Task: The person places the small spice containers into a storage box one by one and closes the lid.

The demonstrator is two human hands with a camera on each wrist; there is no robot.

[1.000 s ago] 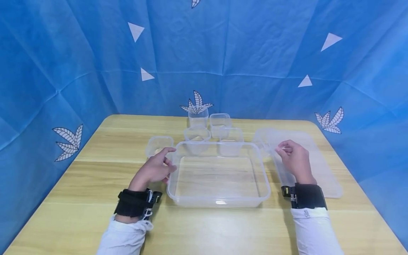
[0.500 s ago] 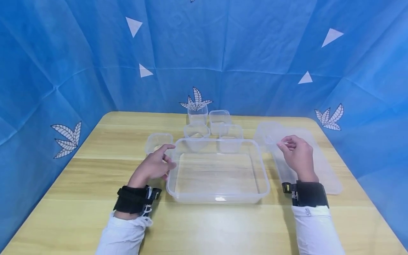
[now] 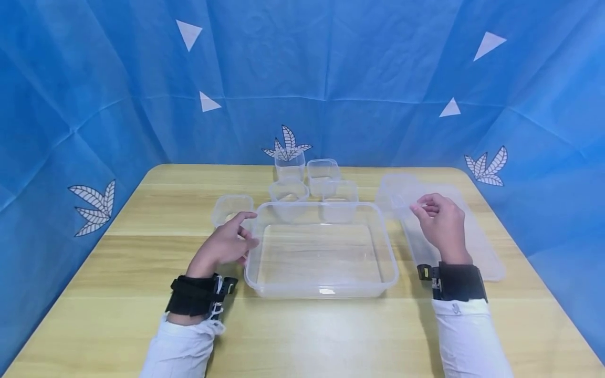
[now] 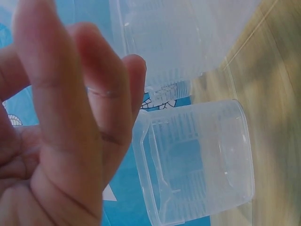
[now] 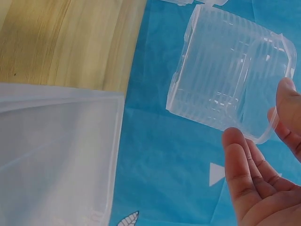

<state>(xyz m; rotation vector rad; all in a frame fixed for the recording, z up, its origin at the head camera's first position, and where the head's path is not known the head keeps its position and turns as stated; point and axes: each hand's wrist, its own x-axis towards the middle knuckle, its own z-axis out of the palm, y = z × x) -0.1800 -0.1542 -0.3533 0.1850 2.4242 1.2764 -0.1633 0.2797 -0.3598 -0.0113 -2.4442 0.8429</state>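
My right hand (image 3: 443,226) grips a small clear plastic container (image 5: 230,75) by its rim, thumb on one side and fingertips on the other. In the head view the container is tilted, overlapping the far end of a flat translucent lid (image 3: 472,247). My left hand (image 3: 229,239) is beside the left wall of a large clear rectangular box (image 3: 321,290), fingers loosely bent and holding nothing. Behind that hand stands another small clear container (image 4: 202,160), upright on the table. The large box has no lid on it, and its bare bottom shows through.
Several small clear tubs stand behind the large box, among them a back-left tub (image 3: 290,170), a back-right tub (image 3: 323,184) and a rounded tub (image 3: 288,194). A blue patterned cloth (image 3: 326,63) hangs around the back and sides of the wooden table (image 3: 326,341).
The small container in my right hand has come up and forward a little, the hand along with it. The left hand stays by the box wall. The head view has tilted slightly down.
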